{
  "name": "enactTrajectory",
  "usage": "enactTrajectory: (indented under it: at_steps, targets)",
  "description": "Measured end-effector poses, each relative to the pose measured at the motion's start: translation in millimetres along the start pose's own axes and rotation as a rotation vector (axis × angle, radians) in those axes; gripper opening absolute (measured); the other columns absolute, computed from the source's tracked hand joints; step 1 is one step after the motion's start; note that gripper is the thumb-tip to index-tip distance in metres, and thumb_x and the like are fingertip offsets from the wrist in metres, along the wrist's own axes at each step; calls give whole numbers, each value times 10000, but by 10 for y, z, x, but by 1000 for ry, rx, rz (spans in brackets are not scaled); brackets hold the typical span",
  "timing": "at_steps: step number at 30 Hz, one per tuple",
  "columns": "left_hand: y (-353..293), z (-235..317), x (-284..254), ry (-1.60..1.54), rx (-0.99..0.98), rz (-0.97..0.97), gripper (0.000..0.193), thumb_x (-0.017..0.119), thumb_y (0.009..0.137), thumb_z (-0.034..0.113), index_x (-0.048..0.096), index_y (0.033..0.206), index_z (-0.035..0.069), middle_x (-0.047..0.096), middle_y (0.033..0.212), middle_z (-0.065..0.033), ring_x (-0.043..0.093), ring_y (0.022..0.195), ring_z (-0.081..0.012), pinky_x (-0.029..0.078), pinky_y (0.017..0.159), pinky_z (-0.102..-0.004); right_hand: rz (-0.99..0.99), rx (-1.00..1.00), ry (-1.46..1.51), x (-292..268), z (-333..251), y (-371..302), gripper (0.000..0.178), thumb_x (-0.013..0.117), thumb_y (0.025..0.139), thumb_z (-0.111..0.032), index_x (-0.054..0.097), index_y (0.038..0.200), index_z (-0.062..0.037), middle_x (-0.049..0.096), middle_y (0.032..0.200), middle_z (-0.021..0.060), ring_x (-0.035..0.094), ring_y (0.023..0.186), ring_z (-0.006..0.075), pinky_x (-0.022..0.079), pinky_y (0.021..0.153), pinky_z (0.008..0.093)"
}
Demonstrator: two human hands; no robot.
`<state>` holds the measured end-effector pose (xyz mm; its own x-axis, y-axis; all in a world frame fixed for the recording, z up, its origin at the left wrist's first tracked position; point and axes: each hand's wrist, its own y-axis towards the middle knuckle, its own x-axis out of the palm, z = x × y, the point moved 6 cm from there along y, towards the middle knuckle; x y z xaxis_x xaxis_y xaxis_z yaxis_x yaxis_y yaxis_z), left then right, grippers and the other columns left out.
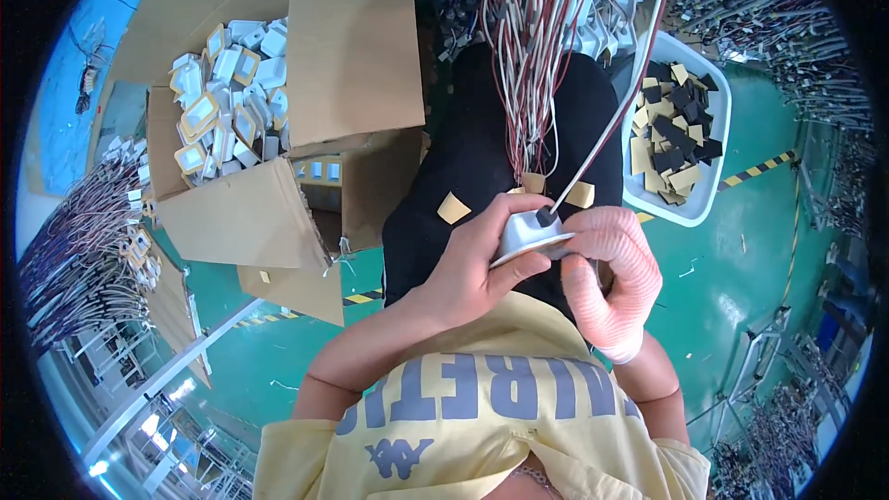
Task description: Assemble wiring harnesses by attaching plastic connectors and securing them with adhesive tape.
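Observation:
Over my lap, my left hand point(470, 264) is closed around a small white plastic housing point(521, 233) with a flat yellowish rim. A cable point(595, 156) enters the housing through a black collar point(546, 217) and runs up to the right. My right hand point(619, 282), in a pale pink ribbed glove, is curled with its fingers at the housing's right edge; its fingertips are partly hidden. A bundle of red and white wires point(532, 56) lies between my legs. Tan foam pieces, one on my left thigh point(453, 208) and another near my right hand point(581, 194), rest on my dark trousers.
At the left, an open cardboard box point(231, 208) holds many white housings point(227, 65). A white tub point(720, 130) with black and tan foam pieces stands to my right on the green floor point(713, 306). Grey cable stacks point(778, 18) lie at far right, more cables point(83, 231) at far left.

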<state>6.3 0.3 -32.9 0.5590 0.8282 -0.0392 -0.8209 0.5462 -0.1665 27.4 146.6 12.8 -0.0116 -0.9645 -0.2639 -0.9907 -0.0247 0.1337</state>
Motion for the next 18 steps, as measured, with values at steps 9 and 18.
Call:
enactTrajectory:
  at_steps: [9, 18]
  targets:
    - [-67, -75, 91, -235, 79, -22, 752, 643, 813, 548, 306, 1229, 20, 592, 1012, -144, 621, 877, -197, 479, 773, -290, -134, 228, 183, -2, 194, 242, 43, 564, 835, -44, 560, 833, -1, 559, 844, 61, 491, 729, 120, 412, 682, 244]
    - [-56, -13, 108, -437, 30, -99, 555, 624, 900, 376, 300, 1198, 39, 526, 994, -91, 534, 869, -102, 429, 733, -238, -252, 266, 396, 28, 222, 203, 82, 587, 799, -77, 586, 813, 4, 565, 857, 82, 518, 804, 155, 421, 736, 278]
